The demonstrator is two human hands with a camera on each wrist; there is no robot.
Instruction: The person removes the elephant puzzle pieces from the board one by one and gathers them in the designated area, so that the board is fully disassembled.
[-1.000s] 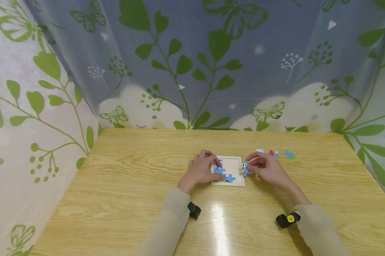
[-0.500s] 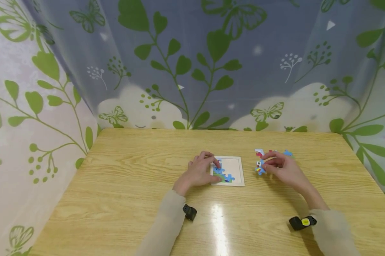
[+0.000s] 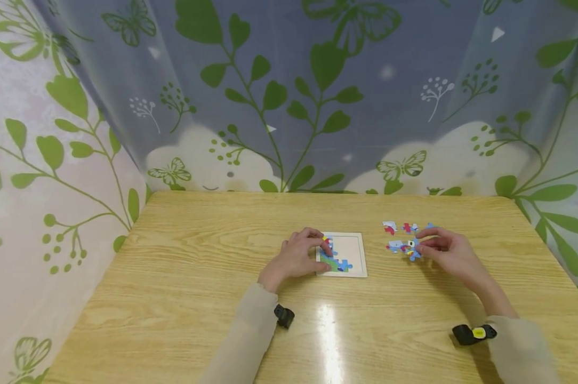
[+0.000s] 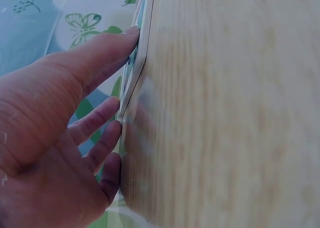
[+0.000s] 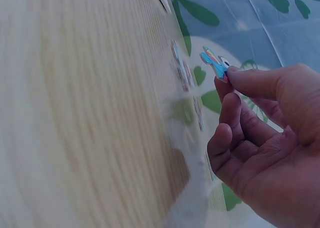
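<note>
A plain, pale beige long fabric sleeve (image 3: 243, 336) is worn on the left side, with soft, shallow folds and a cuff near the wrist. A matching pale beige fabric sleeve (image 3: 521, 344) is worn on the right. Beside the left cuff is a small, blocky black wrist device (image 3: 284, 316); beside the right, a chunky black two-lobed wrist device (image 3: 463, 335) bears a bright yellow patch (image 3: 479, 333).

right hand (image 3: 454, 258) | moved rightward, away from tray (image 3: 350, 247) | pinched puzzle piece (image 5: 214, 63) now near loose pieces (image 3: 395, 245)
</note>
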